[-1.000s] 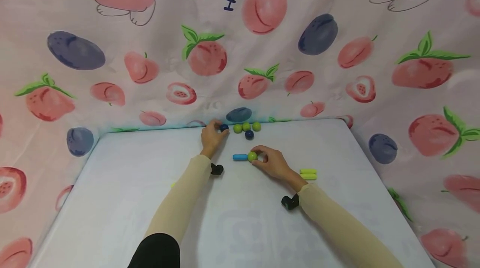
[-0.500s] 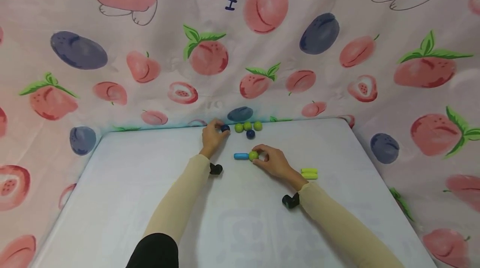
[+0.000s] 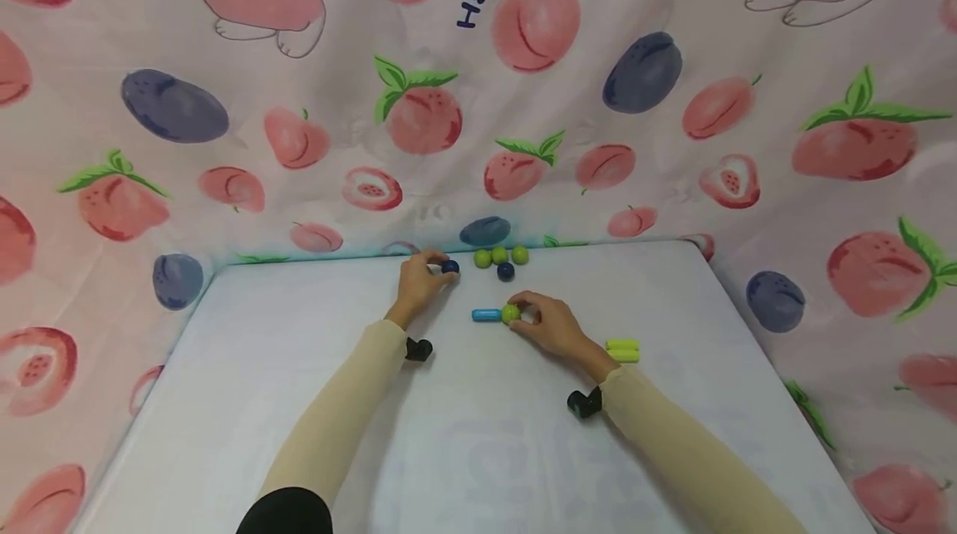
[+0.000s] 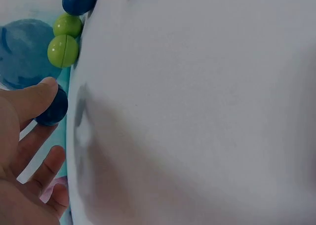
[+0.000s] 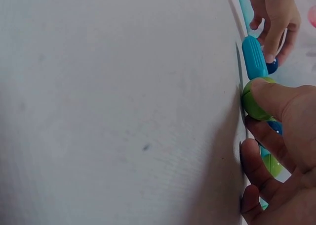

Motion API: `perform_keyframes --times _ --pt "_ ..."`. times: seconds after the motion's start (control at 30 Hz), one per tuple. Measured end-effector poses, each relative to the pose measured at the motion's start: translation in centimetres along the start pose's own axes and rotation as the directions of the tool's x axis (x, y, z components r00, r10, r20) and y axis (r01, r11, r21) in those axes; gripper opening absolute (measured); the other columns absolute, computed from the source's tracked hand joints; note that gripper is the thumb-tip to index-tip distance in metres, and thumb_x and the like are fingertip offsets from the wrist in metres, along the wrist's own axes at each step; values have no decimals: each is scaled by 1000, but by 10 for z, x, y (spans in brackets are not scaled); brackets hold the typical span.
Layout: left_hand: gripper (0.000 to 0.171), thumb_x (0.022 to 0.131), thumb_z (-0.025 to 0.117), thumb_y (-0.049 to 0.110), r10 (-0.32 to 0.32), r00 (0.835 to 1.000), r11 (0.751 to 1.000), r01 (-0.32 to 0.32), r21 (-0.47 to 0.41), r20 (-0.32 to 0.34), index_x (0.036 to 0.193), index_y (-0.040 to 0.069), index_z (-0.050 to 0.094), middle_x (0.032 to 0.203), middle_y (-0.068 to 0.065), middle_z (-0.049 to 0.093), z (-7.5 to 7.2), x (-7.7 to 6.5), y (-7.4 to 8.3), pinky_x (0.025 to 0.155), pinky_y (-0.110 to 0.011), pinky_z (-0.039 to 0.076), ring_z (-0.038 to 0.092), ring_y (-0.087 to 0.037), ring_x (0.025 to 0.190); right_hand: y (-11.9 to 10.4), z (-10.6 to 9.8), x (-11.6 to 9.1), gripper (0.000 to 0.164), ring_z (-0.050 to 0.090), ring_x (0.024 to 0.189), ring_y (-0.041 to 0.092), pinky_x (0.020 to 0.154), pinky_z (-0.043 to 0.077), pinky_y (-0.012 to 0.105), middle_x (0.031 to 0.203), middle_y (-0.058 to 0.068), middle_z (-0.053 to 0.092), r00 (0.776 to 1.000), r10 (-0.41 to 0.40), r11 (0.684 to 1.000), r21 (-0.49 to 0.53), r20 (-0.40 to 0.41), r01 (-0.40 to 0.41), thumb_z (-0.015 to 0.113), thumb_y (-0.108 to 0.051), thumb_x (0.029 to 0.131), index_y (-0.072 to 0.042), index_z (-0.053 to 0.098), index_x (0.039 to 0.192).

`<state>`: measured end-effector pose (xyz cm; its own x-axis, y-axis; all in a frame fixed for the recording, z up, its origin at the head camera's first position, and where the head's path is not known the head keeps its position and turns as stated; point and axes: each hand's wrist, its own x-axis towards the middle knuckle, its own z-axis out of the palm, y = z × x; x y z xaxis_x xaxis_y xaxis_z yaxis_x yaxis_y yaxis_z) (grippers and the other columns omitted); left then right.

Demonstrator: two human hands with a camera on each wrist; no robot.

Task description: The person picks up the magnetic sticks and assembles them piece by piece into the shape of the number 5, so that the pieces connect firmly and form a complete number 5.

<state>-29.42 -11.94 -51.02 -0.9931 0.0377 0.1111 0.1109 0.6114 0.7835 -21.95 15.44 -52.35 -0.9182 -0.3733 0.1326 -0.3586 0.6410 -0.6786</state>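
Note:
My left hand (image 3: 419, 283) pinches a dark blue ball (image 4: 55, 109) between thumb and fingers near the table's back edge. My right hand (image 3: 552, 325) grips a green ball (image 5: 255, 102) between thumb and index finger. A ribbed light-blue rod (image 3: 486, 315) extends leftward from that green ball, end against it. Behind the hands, several loose green balls (image 3: 483, 258) sit in a row, a second dark blue ball (image 3: 505, 271) just in front of them. In the left wrist view the other fingers spread away from the held ball.
Two yellow-green rods (image 3: 622, 350) lie side by side to the right of my right wrist. The white table (image 3: 478, 451) ends at a fruit-patterned cloth (image 3: 434, 177) hanging behind it. Black wrist cameras (image 3: 585, 403) stick out below both wrists.
My left hand has drawn slightly toward me, away from the back edge, with the dark blue ball. My right hand stays at the green ball; the head view has shifted a little.

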Motion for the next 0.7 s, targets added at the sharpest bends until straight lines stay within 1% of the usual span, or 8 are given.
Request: perform_keyframes --times 0.1,0.27,0.33,0.43,0.53,0.7 --pt "33 89 83 17 23 999 1000 -24 14 25 117 6 72 118 -13 73 -3 -4 2 89 -41 47 61 -30 101 1 1 0 35 51 70 11 66 44 29 116 1 71 1000 0 1000 -5 -4 0 79 -23 93 -17 69 126" --pt "33 88 84 18 69 997 997 -71 44 42 117 7 73 117 -12 74 -9 -12 5 85 -40 46 60 -28 95 0 1 -1 36 51 70 11 66 44 29 117 1 70 1000 17 1000 -2 -4 -17 79 -23 93 -17 69 127" --pt "33 88 84 19 93 994 994 -96 53 51 116 6 73 116 -11 74 -12 -15 6 86 -39 44 60 -29 93 -2 1 -1 36 51 70 11 65 43 29 116 2 70 1000 24 1000 3 -4 -24 79 -22 93 -18 69 127" --pt "32 88 84 18 133 988 988 -138 66 73 115 5 74 113 -11 75 -15 -21 8 83 -38 44 60 -29 90 -2 0 -2 36 51 70 12 65 43 29 117 2 71 1000 24 1000 8 -6 -24 79 -21 93 -17 69 127" --pt "31 88 84 18 139 984 986 -147 72 108 115 6 75 112 -10 76 -17 -28 10 80 -36 43 60 -28 88 -2 0 -3 36 50 71 12 65 43 28 117 2 71 1000 18 1000 4 -6 -17 78 -21 93 -17 69 127" --pt "32 87 84 20 124 979 988 -138 76 162 115 8 75 111 -7 76 -19 -40 11 74 -32 41 55 -22 84 -1 1 -2 35 51 70 11 65 43 28 116 1 71 1000 21 1000 -1 -11 -21 78 -22 93 -18 69 127"
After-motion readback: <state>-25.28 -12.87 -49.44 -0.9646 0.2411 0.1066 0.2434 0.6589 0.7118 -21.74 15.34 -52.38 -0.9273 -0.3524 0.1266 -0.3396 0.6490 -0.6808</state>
